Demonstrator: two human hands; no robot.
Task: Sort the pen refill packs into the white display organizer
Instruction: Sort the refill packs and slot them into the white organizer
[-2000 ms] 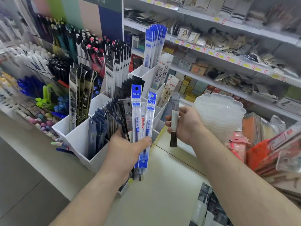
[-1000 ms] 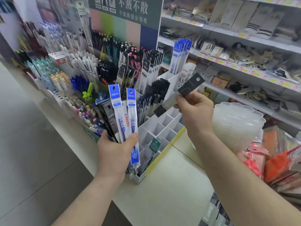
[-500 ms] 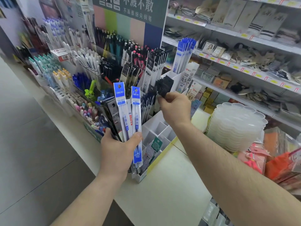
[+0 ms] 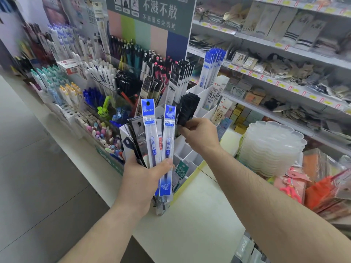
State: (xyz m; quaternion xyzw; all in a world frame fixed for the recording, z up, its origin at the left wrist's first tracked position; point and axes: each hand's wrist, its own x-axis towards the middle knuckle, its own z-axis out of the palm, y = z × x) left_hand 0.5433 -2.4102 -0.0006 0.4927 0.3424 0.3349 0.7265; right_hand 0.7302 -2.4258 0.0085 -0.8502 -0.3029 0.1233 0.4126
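My left hand (image 4: 141, 178) grips a fanned bundle of pen refill packs (image 4: 152, 141), two blue-topped ones in front and dark ones behind, held upright before the white display organizer (image 4: 187, 150). My right hand (image 4: 199, 134) pinches the lower end of a black refill pack (image 4: 187, 109) that stands among other black packs in a middle compartment of the organizer. Tall blue packs (image 4: 211, 66) and white 0.5 packs (image 4: 213, 93) fill the back compartments. Several front cells look bare; one holds a green-labelled pack (image 4: 181, 170).
Pen racks (image 4: 79, 82) crowd the counter to the left of the organizer. A stack of clear plastic trays (image 4: 269, 149) stands to the right, with pink and orange packets (image 4: 307, 185) beyond. Stocked shelves (image 4: 284, 54) run behind. Bare counter (image 4: 190, 230) lies in front.
My right hand carried the black pack from up high down into the row of black packs in the organizer. My left hand kept its bundle, shifting only slightly.
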